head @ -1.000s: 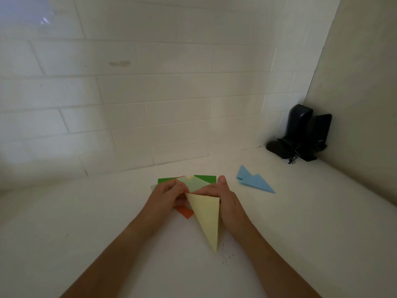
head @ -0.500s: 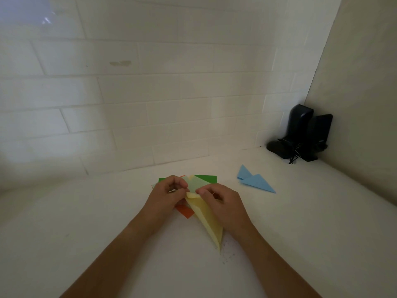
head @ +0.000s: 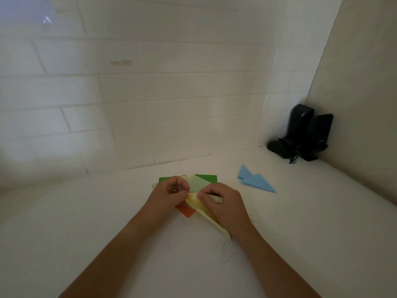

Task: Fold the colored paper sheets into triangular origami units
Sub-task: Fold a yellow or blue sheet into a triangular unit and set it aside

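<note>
A pale yellow sheet [head: 198, 204], partly folded into a long narrow wedge, lies across the middle of the white counter with its tip pointing toward me. My left hand [head: 166, 195] pinches its upper left corner. My right hand [head: 223, 202] lies over the sheet's right side, fingers curled round its top edge. Under both hands sits a stack of colored sheets: dark green [head: 207, 177], light green [head: 198, 183] and orange [head: 188, 211]. Two folded blue triangular units [head: 255, 181] lie to the right.
The white counter [head: 86, 222] meets a white tiled wall behind the stack. Black speakers with a tangled cable [head: 300, 134] stand in the back right corner against a beige side wall. Dark specks [head: 225, 252] dot the counter near the yellow tip.
The yellow sheet went from an upright, flat-facing triangle to a narrower folded wedge laid low. My right hand moved over its top and right side; the left kept pinching the corner.
</note>
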{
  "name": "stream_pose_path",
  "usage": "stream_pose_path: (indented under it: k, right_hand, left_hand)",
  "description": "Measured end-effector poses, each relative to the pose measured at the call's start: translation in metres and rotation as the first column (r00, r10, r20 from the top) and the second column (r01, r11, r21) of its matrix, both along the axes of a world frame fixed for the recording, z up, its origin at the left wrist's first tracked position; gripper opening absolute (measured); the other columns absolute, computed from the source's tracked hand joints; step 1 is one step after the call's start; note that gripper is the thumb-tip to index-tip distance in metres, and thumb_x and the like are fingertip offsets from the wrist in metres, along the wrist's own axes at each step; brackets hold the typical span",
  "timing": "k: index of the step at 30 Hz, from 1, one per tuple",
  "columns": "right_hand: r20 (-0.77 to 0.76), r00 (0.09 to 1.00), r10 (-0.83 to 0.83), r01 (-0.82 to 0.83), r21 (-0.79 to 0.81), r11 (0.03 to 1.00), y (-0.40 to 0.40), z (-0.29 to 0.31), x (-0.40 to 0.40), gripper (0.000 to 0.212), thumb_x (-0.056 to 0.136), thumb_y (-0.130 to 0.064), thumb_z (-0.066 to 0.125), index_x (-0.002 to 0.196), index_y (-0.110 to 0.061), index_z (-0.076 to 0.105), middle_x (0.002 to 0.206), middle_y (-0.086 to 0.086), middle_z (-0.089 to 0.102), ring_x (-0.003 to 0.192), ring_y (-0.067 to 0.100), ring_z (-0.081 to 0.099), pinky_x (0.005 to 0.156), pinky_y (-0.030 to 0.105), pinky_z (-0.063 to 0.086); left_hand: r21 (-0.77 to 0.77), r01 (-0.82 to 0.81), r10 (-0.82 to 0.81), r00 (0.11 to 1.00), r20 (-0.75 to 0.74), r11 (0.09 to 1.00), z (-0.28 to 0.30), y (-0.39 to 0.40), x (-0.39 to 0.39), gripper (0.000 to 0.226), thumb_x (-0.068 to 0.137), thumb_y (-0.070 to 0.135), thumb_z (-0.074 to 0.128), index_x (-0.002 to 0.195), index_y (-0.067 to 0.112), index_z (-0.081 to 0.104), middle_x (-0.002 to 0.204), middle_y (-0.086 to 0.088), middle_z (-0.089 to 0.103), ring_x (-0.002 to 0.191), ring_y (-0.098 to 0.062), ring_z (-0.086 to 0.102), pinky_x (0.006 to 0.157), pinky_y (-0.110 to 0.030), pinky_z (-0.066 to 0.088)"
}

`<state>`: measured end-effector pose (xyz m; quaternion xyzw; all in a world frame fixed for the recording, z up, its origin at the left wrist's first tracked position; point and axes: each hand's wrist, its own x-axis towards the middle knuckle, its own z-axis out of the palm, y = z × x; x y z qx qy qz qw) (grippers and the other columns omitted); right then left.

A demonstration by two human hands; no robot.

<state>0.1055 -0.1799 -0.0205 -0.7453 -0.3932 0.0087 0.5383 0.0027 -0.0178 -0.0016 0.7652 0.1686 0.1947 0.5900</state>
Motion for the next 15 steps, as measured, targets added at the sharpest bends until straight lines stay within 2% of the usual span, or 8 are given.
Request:
stream_pose_path:
  k: [3, 6, 8, 11, 15]
  right_hand:
    - [-0.02, 0.999, 0.025, -0.025, 0.002, 1.0, -0.0001, 0.0002, -0.0001, 0.006, 0.089, -0.017, 0.076, 0.084, -0.02, 0.076, 0.083, -0.013, 0.072, 0.085, 0.007, 0.066, 0.074, 0.016, 0.049]
    - [-0.008, 1.0, 0.021, -0.021, 0.009, 1.0, 0.0006, -0.0016, 0.0008, 0.008, 0.088, -0.015, 0.076, 0.082, -0.019, 0.075, 0.081, -0.012, 0.072, 0.083, 0.008, 0.066, 0.072, 0.015, 0.048]
    - [-0.009, 1.0, 0.026, -0.026, 0.013, 1.0, 0.0007, -0.0014, 0.0005, 0.007, 0.088, -0.015, 0.076, 0.082, -0.019, 0.076, 0.081, -0.011, 0.072, 0.083, 0.008, 0.066, 0.072, 0.016, 0.048]
    - [-0.023, 0.999, 0.037, -0.037, -0.007, 0.999, 0.0, -0.0004, 0.0012, 0.006, 0.09, -0.018, 0.075, 0.085, -0.02, 0.076, 0.082, -0.011, 0.071, 0.083, 0.007, 0.066, 0.072, 0.013, 0.047]
    - [-0.07, 0.997, 0.015, -0.014, 0.008, 1.0, -0.0008, -0.001, 0.0027, 0.007, 0.09, -0.017, 0.075, 0.084, -0.021, 0.075, 0.083, -0.011, 0.072, 0.085, 0.008, 0.066, 0.074, 0.016, 0.049]
  left_hand:
    - [0.019, -0.004, 0.004, 1.0, -0.005, 1.0, -0.0007, 0.0006, -0.0007, 0.011, 0.086, -0.002, 0.066, 0.091, 0.006, 0.069, 0.067, 0.011, 0.062, 0.064, -0.008, 0.062, 0.065, -0.021, 0.054]
    - [0.006, 0.027, -0.027, 1.0, -0.015, 1.0, -0.0004, 0.0004, -0.0019, 0.01, 0.085, 0.0, 0.069, 0.094, 0.004, 0.069, 0.071, 0.005, 0.063, 0.068, -0.02, 0.067, 0.072, -0.037, 0.059]
    - [0.039, 0.016, -0.016, 1.0, -0.007, 0.999, 0.0003, 0.0002, -0.0022, 0.009, 0.087, -0.003, 0.068, 0.092, 0.004, 0.069, 0.071, 0.004, 0.062, 0.067, -0.014, 0.064, 0.069, -0.029, 0.055]
    - [0.056, 0.001, -0.001, 1.0, 0.001, 0.998, 0.0023, -0.0024, -0.0017, 0.018, 0.093, -0.009, 0.057, 0.086, 0.003, 0.068, 0.067, 0.005, 0.06, 0.06, -0.006, 0.059, 0.063, -0.017, 0.049]
    - [0.036, 0.023, -0.023, 1.0, -0.009, 0.999, 0.0041, -0.0036, -0.0029, 0.028, 0.09, 0.004, 0.051, 0.077, 0.015, 0.072, 0.071, 0.002, 0.066, 0.07, -0.016, 0.066, 0.073, -0.031, 0.053]
